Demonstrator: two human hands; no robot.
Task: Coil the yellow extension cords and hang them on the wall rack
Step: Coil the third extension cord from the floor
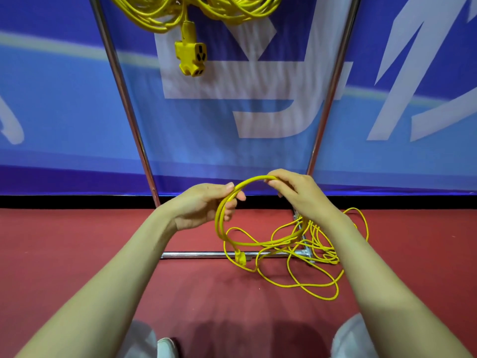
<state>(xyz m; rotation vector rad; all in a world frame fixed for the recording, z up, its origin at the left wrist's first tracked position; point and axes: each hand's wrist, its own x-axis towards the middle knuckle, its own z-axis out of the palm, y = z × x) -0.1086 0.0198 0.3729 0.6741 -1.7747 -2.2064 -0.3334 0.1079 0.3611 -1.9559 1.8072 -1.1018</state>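
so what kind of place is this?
Probably an indoor sports or event hall: red floor, a blue printed banner behind, and a metal rack holding coiled yellow cords.

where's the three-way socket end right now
Upper centre-left of the head view, the socket end dangles below the hung coils, between the two metal poles.

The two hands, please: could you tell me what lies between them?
In the head view, an arc of the yellow extension cord spans the gap from the left hand to the right hand; both hands grip it.
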